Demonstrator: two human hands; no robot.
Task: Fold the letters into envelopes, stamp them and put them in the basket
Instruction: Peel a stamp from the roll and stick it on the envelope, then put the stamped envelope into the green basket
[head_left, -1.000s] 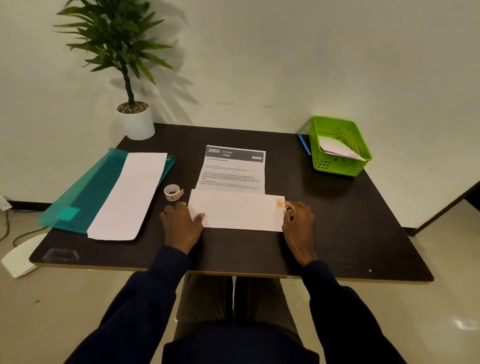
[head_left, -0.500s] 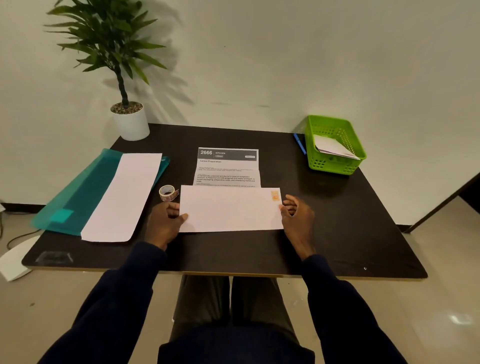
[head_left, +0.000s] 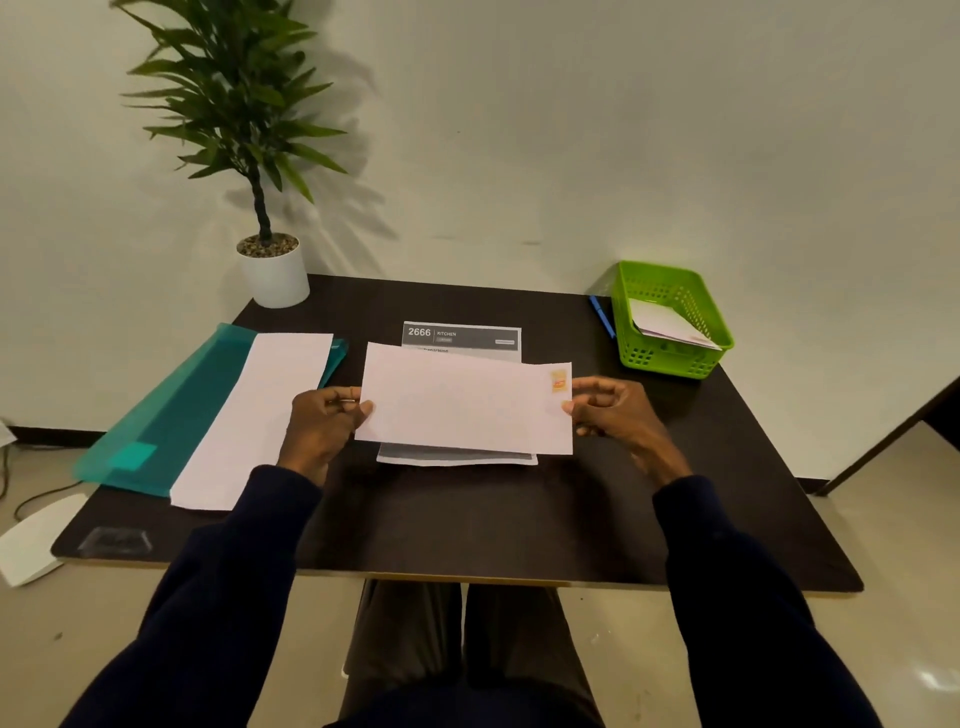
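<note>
We hold the stamped envelope mid-frame, above the letter: left hand pinches its left edge, right hand fingers loosely curled at its right edge. Stamp is on. Next looks like carrying it to the green basket, upper right.

Lighting: dim, warm indoor; greenish cast on wall.
Shadows: soft, feathery plant shadow thrown rightward on wall; faint shade under envelope.
Glare: small floor highlight, lower right.
Blur: slight softness on plant leaves, teal folder.
Distortion: wide-angle bowing of table edges, sleeves stretched.
</note>
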